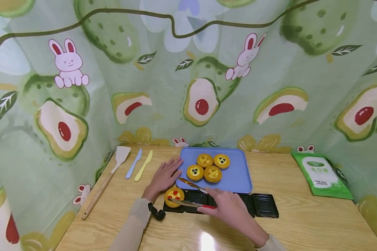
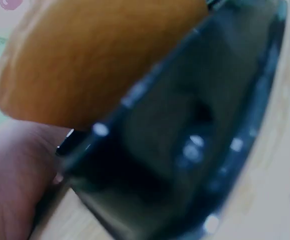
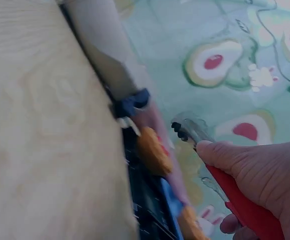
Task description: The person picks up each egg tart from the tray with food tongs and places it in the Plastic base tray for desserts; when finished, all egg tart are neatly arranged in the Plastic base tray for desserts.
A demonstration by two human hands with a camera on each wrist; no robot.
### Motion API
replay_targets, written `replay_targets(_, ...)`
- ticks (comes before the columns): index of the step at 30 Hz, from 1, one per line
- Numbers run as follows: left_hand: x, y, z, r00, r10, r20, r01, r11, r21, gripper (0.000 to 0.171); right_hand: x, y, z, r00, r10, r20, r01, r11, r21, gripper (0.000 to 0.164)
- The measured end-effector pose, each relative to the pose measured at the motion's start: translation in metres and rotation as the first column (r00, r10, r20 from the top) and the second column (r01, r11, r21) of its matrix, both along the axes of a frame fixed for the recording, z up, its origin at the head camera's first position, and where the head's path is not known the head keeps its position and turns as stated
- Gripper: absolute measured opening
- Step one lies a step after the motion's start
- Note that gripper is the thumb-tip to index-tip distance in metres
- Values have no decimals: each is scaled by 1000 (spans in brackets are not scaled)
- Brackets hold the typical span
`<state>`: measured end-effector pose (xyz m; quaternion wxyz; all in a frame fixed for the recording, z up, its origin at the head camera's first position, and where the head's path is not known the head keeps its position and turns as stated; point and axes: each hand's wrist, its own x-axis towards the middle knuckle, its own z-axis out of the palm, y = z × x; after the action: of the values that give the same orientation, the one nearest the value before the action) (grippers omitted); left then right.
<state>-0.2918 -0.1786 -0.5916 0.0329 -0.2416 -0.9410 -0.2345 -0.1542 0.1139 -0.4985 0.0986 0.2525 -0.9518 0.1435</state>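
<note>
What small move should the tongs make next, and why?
I'd probably lift the tongs in the right hand clear of the red-topped tart, then toward the blue tray. Their arms stand apart, one crossing in front of that tart in the head view; the tart appears over the leftmost black container, while four more tarts lie on the tray.

Up top, the head view looks forward and down from the near side of the table [image 1: 286,174], taking in everything to the far curtain [image 1: 163,76]. And here's the left wrist view, low and tight, almost filled by tart [image 2: 99,60] and black tray [image 2: 185,125]! Over to the right wrist view, rolled sideways, facing left past close tongs [image 3: 242,200], sharing tart and left sleeve [image 3: 102,45] with the head view.
</note>
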Motion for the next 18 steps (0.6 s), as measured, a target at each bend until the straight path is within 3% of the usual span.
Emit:
replay_targets(9, -2, 0, -7, 997, 49, -58, -50, 999, -19, 60, -20, 42, 13, 981, -173, 82, 179, 981, -71, 76)
replay_targets(18, -1, 6, -4, 996, 73, -44, -75, 997, -28, 61, -41, 80, 4, 972, -228, 56, 232, 970, -71, 61)
